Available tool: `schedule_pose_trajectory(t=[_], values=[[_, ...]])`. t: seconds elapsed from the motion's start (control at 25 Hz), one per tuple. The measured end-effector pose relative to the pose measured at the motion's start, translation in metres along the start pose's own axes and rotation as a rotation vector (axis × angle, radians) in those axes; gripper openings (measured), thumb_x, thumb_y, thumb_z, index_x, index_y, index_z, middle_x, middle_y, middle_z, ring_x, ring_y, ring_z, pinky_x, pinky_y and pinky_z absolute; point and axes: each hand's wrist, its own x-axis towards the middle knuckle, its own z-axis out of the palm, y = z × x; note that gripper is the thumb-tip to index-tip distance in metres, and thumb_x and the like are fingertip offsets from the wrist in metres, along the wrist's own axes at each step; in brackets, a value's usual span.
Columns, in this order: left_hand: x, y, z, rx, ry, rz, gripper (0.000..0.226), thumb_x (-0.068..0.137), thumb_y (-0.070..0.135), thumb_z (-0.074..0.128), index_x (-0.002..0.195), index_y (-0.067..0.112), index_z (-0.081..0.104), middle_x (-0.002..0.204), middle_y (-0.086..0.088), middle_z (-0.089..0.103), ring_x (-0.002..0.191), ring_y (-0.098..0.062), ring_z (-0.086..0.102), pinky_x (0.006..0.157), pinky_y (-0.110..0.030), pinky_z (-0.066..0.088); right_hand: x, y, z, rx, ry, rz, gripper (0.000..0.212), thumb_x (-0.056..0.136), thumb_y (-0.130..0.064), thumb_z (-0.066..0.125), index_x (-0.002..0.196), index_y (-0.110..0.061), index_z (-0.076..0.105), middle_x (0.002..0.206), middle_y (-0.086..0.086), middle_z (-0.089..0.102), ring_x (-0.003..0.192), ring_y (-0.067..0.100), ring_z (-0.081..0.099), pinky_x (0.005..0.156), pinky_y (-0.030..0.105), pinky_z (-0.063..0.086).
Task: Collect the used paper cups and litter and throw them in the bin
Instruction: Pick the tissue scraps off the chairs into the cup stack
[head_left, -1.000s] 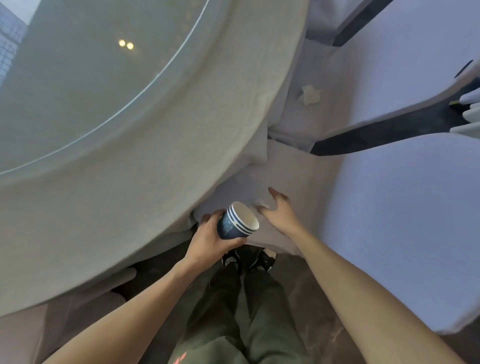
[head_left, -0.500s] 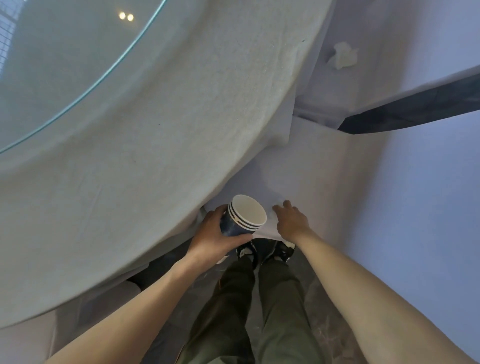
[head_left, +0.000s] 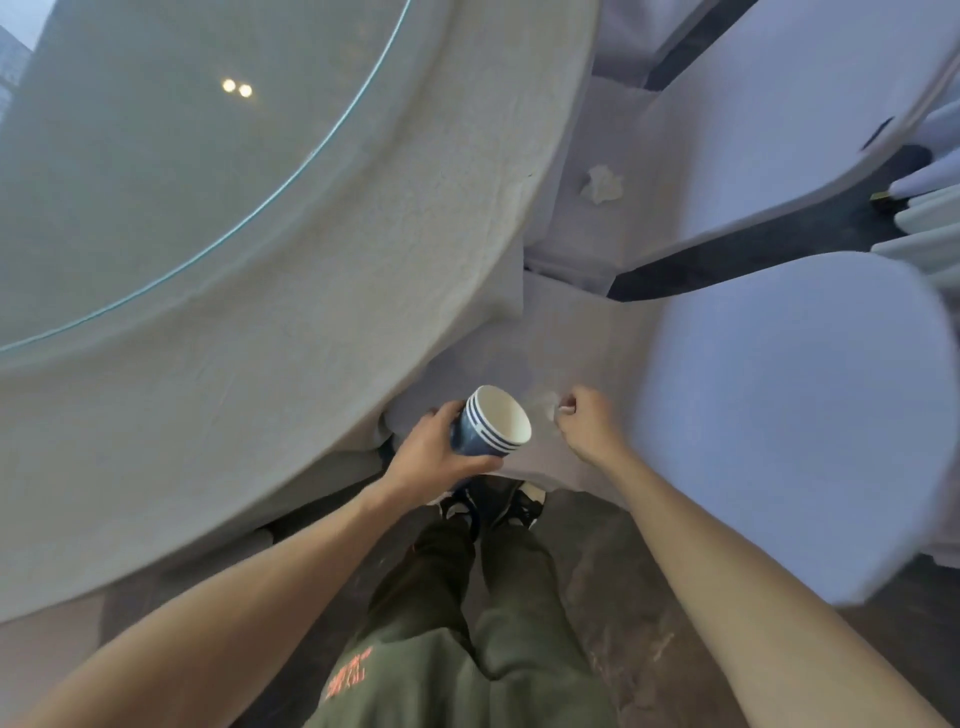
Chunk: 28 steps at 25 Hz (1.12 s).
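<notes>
My left hand (head_left: 434, 457) grips a blue paper cup (head_left: 493, 422) with white rim stripes, its empty mouth tilted up and to the right. Just right of the cup, my right hand (head_left: 587, 428) is closed in a fist over the white-covered chair seat (head_left: 571, 353), pinching a small pale scrap of tissue (head_left: 548, 408) that shows blurred at the fingertips. A second crumpled white tissue (head_left: 602, 184) lies on the seat of the farther chair, beside the table's edge.
A big round table (head_left: 363, 291) with a pale cloth and a glass turntable (head_left: 171, 156) fills the left. White-covered chairs (head_left: 789, 415) stand close on the right, dark floor (head_left: 737, 254) between them. My legs and shoes (head_left: 493, 506) are below the hands.
My right hand went from flat fingers on the chair seat to a closed fist holding the tissue scrap. The left hand kept the cup. The view shifted slightly.
</notes>
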Motion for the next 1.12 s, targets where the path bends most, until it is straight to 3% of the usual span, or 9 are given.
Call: schedule_pose_trajectory(t=[0.12, 0.2, 0.28, 0.44, 0.64, 0.84, 1.0, 1.12], values=[[-0.002, 0.037, -0.004, -0.014, 0.045, 0.056, 0.092, 0.064, 0.064, 0.085, 0.142, 0.034, 0.046, 0.139, 0.006, 0.055, 0.118, -0.012, 0.055, 0.098, -0.034, 0.053, -0.039, -0.019, -0.054, 0.150, 0.149, -0.042, 0.007, 0.101, -0.016, 0.055, 0.107, -0.016, 0.059, 0.111, 0.006, 0.063, 0.086, 0.016, 0.059, 0.062, 0.021, 0.047], [-0.002, 0.055, -0.006, -0.037, 0.067, 0.092, 0.090, 0.064, 0.061, 0.086, 0.140, 0.038, 0.044, 0.138, 0.009, 0.051, 0.115, -0.008, 0.053, 0.094, -0.027, 0.048, -0.061, -0.029, -0.085, 0.257, 0.241, -0.082, 0.018, 0.100, -0.021, 0.058, 0.119, -0.020, 0.057, 0.115, -0.001, 0.063, 0.098, 0.018, 0.062, 0.077, 0.030, 0.057], [-0.005, 0.077, -0.008, -0.052, 0.066, 0.142, 0.088, 0.064, 0.060, 0.087, 0.138, 0.040, 0.044, 0.134, 0.011, 0.049, 0.112, -0.006, 0.052, 0.091, -0.022, 0.045, -0.085, -0.034, -0.113, 0.338, 0.346, -0.148, 0.029, 0.098, -0.022, 0.061, 0.126, -0.020, 0.059, 0.116, -0.004, 0.063, 0.102, 0.017, 0.062, 0.085, 0.037, 0.058], [-0.009, 0.131, -0.010, -0.050, 0.096, 0.240, 0.087, 0.058, 0.064, 0.083, 0.134, 0.039, 0.049, 0.126, 0.013, 0.050, 0.101, -0.002, 0.055, 0.075, -0.008, 0.038, -0.121, -0.046, -0.160, 0.352, 0.454, -0.328, 0.010, 0.094, -0.019, 0.063, 0.100, -0.025, 0.068, 0.100, -0.009, 0.063, 0.084, 0.004, 0.061, 0.080, 0.034, 0.058], [-0.030, 0.185, 0.005, -0.097, 0.223, 0.352, 0.081, 0.058, 0.060, 0.085, 0.130, 0.044, 0.051, 0.117, 0.021, 0.051, 0.101, 0.005, 0.056, 0.074, -0.012, 0.045, -0.142, -0.030, -0.191, 0.256, 0.387, -0.474, 0.014, 0.094, -0.025, 0.066, 0.103, -0.020, 0.077, 0.099, -0.009, 0.067, 0.089, 0.009, 0.064, 0.082, 0.035, 0.059], [-0.058, 0.228, 0.053, -0.063, 0.361, 0.426, 0.082, 0.057, 0.062, 0.085, 0.130, 0.051, 0.049, 0.118, 0.024, 0.052, 0.106, 0.009, 0.055, 0.078, -0.009, 0.041, -0.150, 0.019, -0.224, 0.094, 0.137, -0.580, 0.029, 0.098, -0.027, 0.054, 0.094, -0.004, 0.072, 0.107, 0.003, 0.068, 0.096, 0.021, 0.066, 0.089, 0.045, 0.058], [-0.084, 0.265, 0.106, -0.134, 0.510, 0.473, 0.076, 0.058, 0.058, 0.089, 0.123, 0.060, 0.048, 0.121, 0.022, 0.054, 0.111, 0.008, 0.054, 0.081, -0.003, 0.044, -0.174, 0.066, -0.267, 0.192, 0.064, -0.711, 0.035, 0.097, -0.043, 0.053, 0.117, -0.023, 0.074, 0.111, -0.019, 0.063, 0.105, 0.003, 0.062, 0.096, 0.026, 0.052], [-0.095, 0.296, 0.133, -0.195, 0.596, 0.485, 0.076, 0.058, 0.061, 0.089, 0.125, 0.050, 0.054, 0.121, 0.016, 0.061, 0.111, 0.001, 0.060, 0.085, -0.009, 0.048, -0.190, 0.092, -0.299, 0.099, -0.042, -0.796, 0.035, 0.095, -0.047, 0.056, 0.115, -0.026, 0.075, 0.105, -0.021, 0.063, 0.096, -0.004, 0.062, 0.086, 0.014, 0.048]])
